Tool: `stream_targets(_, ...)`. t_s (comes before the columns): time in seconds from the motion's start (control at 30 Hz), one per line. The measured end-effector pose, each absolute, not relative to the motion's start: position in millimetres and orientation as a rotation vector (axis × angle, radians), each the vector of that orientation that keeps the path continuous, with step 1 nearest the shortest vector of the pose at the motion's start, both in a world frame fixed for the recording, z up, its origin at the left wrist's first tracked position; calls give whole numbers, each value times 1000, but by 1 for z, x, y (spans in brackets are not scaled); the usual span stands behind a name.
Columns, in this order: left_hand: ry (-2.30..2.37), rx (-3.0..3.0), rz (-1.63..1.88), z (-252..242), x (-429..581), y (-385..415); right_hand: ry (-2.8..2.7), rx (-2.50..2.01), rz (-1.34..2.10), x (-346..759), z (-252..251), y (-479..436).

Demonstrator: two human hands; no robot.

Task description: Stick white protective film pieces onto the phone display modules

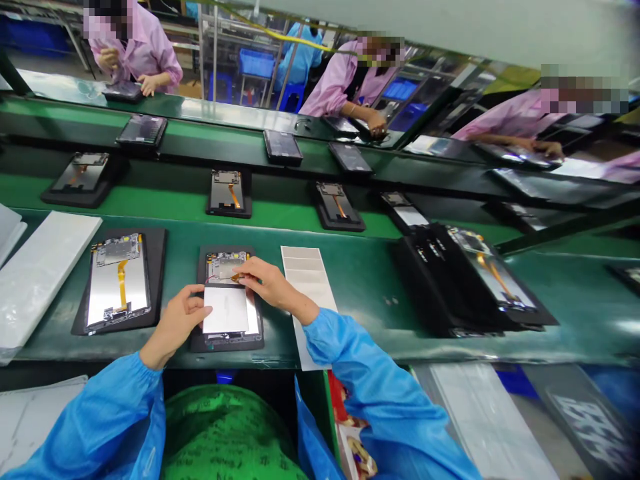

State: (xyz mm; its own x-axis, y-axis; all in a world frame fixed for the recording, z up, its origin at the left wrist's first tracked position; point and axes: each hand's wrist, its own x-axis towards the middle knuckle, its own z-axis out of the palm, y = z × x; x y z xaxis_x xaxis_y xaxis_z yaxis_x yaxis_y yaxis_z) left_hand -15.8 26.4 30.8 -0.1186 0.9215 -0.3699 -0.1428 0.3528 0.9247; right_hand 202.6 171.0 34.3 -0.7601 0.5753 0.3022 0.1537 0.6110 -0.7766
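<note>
The left hand (175,327) is half open, its fingertips (206,310) at the left edge of a white sheet (226,310). The right hand (273,283) is closed to a pinch, thumb and finger on a small amber tab (235,277) at the sheet's top edge.

The sheet lies over the lower part of a tablet (227,265), which is face down on a black mat (226,345). Its silver back and circuit board show above the sheet, and a thin red wire runs near the left fingers. So the sheet is on this tablet, while the next tablet (117,283), at 9 o'clock on its own mat, has bare silver and an amber ribbon cable.

Further out at 9 o'clock is a white stack (40,273). At 3 o'clock lies a pale paper strip (305,287), and beyond it a pile of black mats (435,287). All of these sit on a green worktop (350,333). Blue sleeves (100,427) enter from 6 o'clock. At 12 o'clock, more tablets line a further belt (225,193), with co-workers in pink smocks (340,83) beyond.
</note>
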Motion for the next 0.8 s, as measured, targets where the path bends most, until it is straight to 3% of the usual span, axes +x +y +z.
stream_targets(0.2, 1450, 854, 1006, 29, -9, 37, -2261, -550, 829, 205, 34, 161)
stream_targets(0.5, 1520, 916, 976, 33, -9, 40, -2513, -459, 1045, 220, 45, 158)
stream_targets(0.8, 1567, 983, 1051, 33, -5, 40, -2677, -351, 1031, 218, 39, 153)
